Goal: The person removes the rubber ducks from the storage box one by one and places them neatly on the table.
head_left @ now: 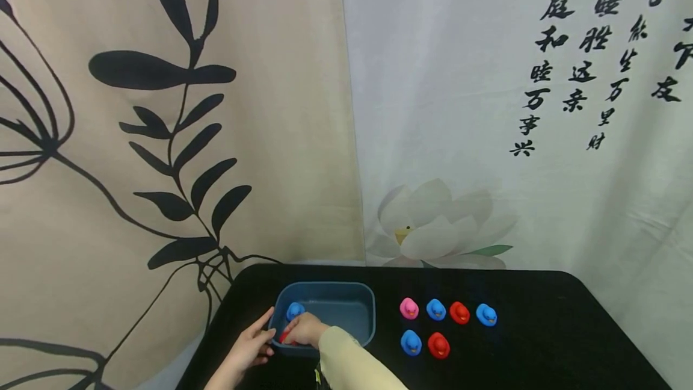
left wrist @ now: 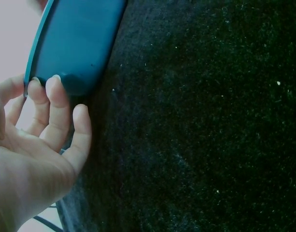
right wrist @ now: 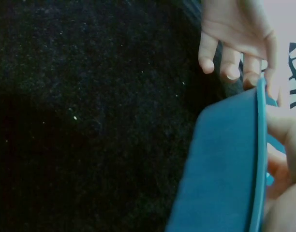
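Observation:
A blue plastic tub (head_left: pixel 346 286) sits on the black table. My left hand (head_left: pixel 249 343) grips its left end; in the left wrist view, the fingertips of that hand (left wrist: pixel 39 135) meet the wall near the rim. Inside the tub, my right hand (head_left: pixel 306 328) reaches down at the near left corner and pinches a red rubber duck (head_left: pixel 283 337), mostly covered by the fingers. Just beyond that hand a blue rubber duck (head_left: pixel 295 310) lies in the tub. In the right wrist view the tub's wall (right wrist: pixel 220 159) hides much of my right hand (right wrist: pixel 283 159).
Right of the tub, a pink duck (head_left: pixel 409 309), a blue duck (head_left: pixel 436 310), a red duck (head_left: pixel 459 313) and another blue duck (head_left: pixel 486 315) form a back row. Nearer are a blue duck (head_left: pixel 411 342) and a red duck (head_left: pixel 438 346). A printed curtain (head_left: pixel 292 137) hangs behind the table.

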`<state>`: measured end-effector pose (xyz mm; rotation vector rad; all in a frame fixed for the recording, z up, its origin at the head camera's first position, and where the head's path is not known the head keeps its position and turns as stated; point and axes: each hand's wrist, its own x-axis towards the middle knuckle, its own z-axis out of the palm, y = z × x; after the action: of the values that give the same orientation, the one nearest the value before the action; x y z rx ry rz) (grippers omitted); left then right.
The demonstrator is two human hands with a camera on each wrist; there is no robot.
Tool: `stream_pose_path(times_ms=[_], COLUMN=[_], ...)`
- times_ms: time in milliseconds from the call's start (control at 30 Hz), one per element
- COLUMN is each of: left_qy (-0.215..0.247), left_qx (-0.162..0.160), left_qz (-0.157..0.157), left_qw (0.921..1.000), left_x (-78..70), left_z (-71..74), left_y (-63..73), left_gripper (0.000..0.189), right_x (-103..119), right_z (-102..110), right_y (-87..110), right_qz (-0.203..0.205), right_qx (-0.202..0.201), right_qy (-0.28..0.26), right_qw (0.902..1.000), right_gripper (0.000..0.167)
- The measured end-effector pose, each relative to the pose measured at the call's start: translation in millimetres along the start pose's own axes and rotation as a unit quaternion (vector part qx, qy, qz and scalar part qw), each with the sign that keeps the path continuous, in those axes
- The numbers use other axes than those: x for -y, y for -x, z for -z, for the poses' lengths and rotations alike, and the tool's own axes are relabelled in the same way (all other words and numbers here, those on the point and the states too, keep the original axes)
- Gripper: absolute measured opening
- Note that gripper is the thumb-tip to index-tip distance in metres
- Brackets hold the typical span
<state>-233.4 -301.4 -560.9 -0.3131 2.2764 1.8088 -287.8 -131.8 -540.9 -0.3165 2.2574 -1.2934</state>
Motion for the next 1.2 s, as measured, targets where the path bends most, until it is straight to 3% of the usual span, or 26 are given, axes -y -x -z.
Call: stream_pose_path(times_ms=[267, 533, 800, 1033, 1200], left_qy=[0.011, 0.000, 0.011, 0.009, 0.013], left_qx=[0.008, -0.006, -0.004, -0.025, -0.019], left_qz=[-0.006, -0.015, -0.013, 0.001, 0.001], left_qw=[0.9999, 0.9999, 0.9999, 0.9997, 0.9997], left_x=[1.7, -1.9, -3.7, -3.2, 0.8], left_z=[-8.0, -14.7, -12.7, -7.5, -5.2], left_y=[0.6, -4.2, -4.6, -2.3, -1.2], left_gripper=[0.064, 0.064, 0.064, 0.062, 0.063], right_x=[-11.3, -4.4, 3.2, -4.8, -10.2], right_z=[-1.3, 15.6, 38.8, 53.5, 63.1], right_y=[-0.3, 5.4, 11.2, 16.4, 19.5], right_qz=[0.023, 0.039, 0.026, 0.058, 0.085], right_qx=[-0.039, -0.046, -0.011, 0.003, -0.001], right_qy=[0.031, 0.028, -0.005, -0.015, -0.009], right_qw=[0.9985, 0.9978, 0.9996, 0.9982, 0.9964], right_gripper=[0.009, 0.008, 0.014, 0.016, 0.014])
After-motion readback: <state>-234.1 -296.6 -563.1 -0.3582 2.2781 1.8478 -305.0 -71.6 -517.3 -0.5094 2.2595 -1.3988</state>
